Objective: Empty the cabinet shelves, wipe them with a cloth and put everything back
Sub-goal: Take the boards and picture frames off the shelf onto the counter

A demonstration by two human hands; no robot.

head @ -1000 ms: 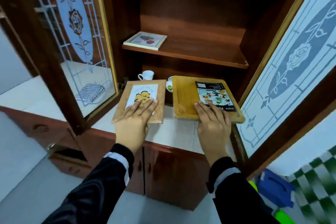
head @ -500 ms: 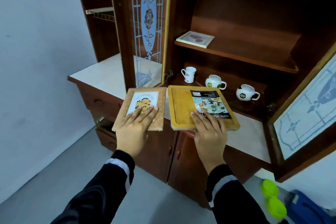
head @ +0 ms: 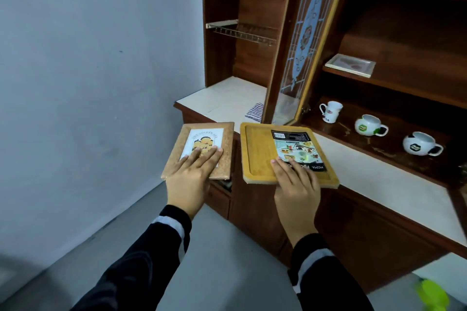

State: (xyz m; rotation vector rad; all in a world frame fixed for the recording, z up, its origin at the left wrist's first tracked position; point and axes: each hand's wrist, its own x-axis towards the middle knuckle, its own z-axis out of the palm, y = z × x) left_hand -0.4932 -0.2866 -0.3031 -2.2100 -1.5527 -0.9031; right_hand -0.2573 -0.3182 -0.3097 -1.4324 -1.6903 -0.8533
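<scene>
Left hand (head: 188, 179): holds the picture frame (head: 225, 139), four fingers straight and close together on its top face, thumb hidden under the near edge. Right hand (head: 297, 189): same hold on the wooden board (head: 257, 149), fingers flat across the printed label (head: 294, 144), thumb not visible. Both items level, side by side, a narrow gap between them. Frame hangs in front of the lower drawers, off the counter (head: 227, 93); board overlaps the counter's front edge, and contact with it cannot be judged.

Cabinet (head: 404, 33): glass door (head: 303, 40) swung open, just behind the board. Middle shelf: one white-framed picture (head: 350, 65) lying flat near the left end. Bottom shelf: three mugs, tall white (head: 330, 111), round with green badge (head: 370, 125), round black-and-white (head: 420, 144), spaced apart in a row. Striped cloth (head: 254, 112) on the counter, left of the door, partly hidden by it. Wire rack (head: 242, 31) in the open left bay
</scene>
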